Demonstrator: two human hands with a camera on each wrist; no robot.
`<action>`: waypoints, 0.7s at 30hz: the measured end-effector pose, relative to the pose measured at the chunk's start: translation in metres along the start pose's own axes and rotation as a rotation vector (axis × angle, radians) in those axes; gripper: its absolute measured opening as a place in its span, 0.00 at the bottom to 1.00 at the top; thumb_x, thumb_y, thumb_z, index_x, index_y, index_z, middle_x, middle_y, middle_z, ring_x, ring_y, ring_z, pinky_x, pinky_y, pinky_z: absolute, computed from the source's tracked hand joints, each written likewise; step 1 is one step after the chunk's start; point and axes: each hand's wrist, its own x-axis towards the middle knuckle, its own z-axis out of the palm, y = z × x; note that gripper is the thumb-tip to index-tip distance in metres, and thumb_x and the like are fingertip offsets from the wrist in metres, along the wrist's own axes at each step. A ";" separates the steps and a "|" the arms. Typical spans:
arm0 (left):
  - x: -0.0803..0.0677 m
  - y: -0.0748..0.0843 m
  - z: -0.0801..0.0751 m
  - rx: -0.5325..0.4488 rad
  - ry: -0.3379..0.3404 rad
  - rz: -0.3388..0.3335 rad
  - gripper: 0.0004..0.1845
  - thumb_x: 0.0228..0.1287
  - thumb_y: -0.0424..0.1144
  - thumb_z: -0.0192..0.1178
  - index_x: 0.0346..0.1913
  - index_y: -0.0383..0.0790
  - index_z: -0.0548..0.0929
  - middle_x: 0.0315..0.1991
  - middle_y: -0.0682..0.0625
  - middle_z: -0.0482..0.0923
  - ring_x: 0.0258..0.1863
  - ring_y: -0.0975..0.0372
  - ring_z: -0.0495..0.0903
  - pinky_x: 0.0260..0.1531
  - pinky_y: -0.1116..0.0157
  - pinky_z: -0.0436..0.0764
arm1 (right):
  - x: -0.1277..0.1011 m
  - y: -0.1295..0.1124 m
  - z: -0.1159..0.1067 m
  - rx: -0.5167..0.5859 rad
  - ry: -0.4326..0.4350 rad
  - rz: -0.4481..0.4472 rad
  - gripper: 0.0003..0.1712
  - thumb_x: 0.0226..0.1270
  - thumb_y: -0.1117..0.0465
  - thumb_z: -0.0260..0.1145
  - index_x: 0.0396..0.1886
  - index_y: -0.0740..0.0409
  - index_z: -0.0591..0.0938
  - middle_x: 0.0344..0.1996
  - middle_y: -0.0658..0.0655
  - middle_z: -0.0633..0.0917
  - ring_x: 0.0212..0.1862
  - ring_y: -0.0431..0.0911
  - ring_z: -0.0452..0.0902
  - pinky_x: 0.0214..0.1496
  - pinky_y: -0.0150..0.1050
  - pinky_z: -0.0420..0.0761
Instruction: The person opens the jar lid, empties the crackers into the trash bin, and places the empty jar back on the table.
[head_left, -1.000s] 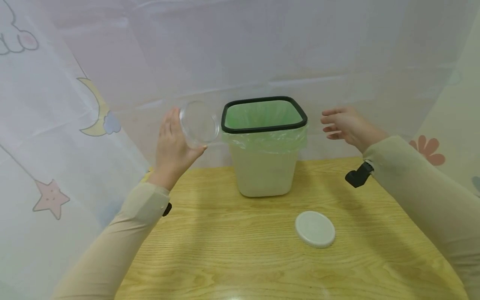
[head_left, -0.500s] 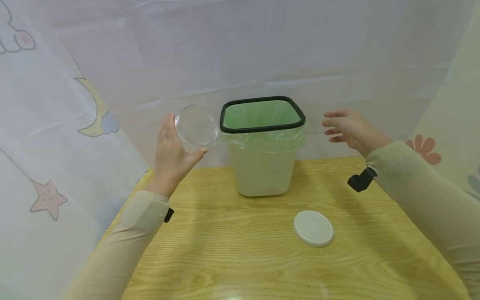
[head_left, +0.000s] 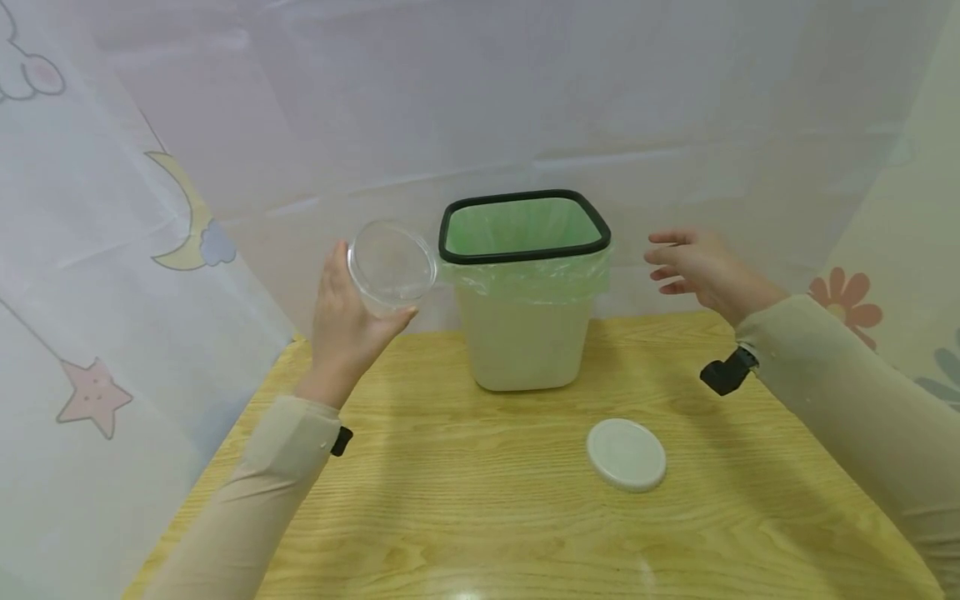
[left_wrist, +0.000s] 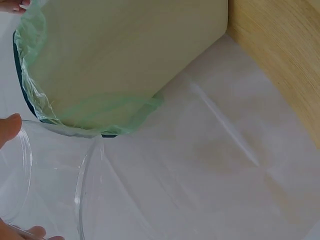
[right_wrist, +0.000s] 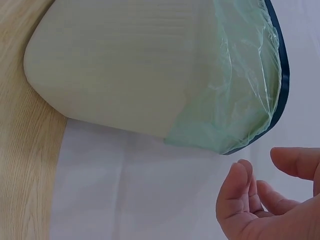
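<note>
Up in the air, the left hand (head_left: 341, 321) holds a clear cup (head_left: 390, 265) beside the bin (head_left: 525, 292). Over on the other side, the right hand (head_left: 701, 268) hangs open, fingers (right_wrist: 235, 197) loose, holding nothing.

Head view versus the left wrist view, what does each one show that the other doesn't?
Only the head view shows the white lid lying on the wooden table and the right hand open beside the bin. Only the left wrist view shows the clear container's double rim close up. Both show the left hand holding the clear container beside the green-lined bin.
</note>
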 end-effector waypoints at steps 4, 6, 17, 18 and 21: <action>-0.004 -0.002 0.002 -0.005 0.010 0.004 0.61 0.39 0.43 0.81 0.71 0.24 0.52 0.67 0.28 0.60 0.66 0.40 0.61 0.66 0.47 0.61 | -0.002 0.002 -0.002 -0.016 -0.011 -0.006 0.39 0.76 0.53 0.53 0.77 0.61 0.50 0.69 0.66 0.60 0.35 0.35 0.75 0.39 0.32 0.80; -0.006 -0.002 0.002 -0.012 0.014 0.004 0.61 0.38 0.43 0.81 0.70 0.24 0.52 0.66 0.28 0.61 0.65 0.40 0.62 0.66 0.47 0.62 | -0.003 0.003 -0.003 -0.021 -0.010 -0.007 0.39 0.76 0.53 0.53 0.77 0.62 0.50 0.69 0.67 0.60 0.35 0.34 0.75 0.39 0.32 0.80; -0.016 0.000 0.006 -0.039 0.016 -0.016 0.60 0.39 0.44 0.81 0.70 0.24 0.53 0.65 0.29 0.61 0.63 0.40 0.64 0.63 0.45 0.65 | -0.010 0.009 -0.001 -0.051 -0.007 -0.017 0.38 0.76 0.52 0.54 0.77 0.63 0.51 0.66 0.66 0.64 0.36 0.35 0.75 0.39 0.33 0.81; -0.017 0.000 0.006 -0.043 0.015 -0.020 0.60 0.39 0.44 0.80 0.70 0.24 0.53 0.65 0.29 0.61 0.63 0.40 0.64 0.62 0.45 0.65 | -0.011 0.010 -0.001 -0.061 -0.009 -0.023 0.39 0.76 0.51 0.53 0.77 0.63 0.51 0.66 0.66 0.64 0.36 0.35 0.75 0.39 0.32 0.80; -0.021 0.000 0.008 -0.057 0.015 -0.044 0.60 0.39 0.46 0.80 0.70 0.25 0.54 0.65 0.30 0.62 0.62 0.41 0.65 0.60 0.44 0.67 | -0.013 0.012 -0.001 -0.091 -0.016 -0.044 0.39 0.76 0.50 0.52 0.77 0.63 0.51 0.67 0.68 0.64 0.37 0.36 0.75 0.39 0.32 0.80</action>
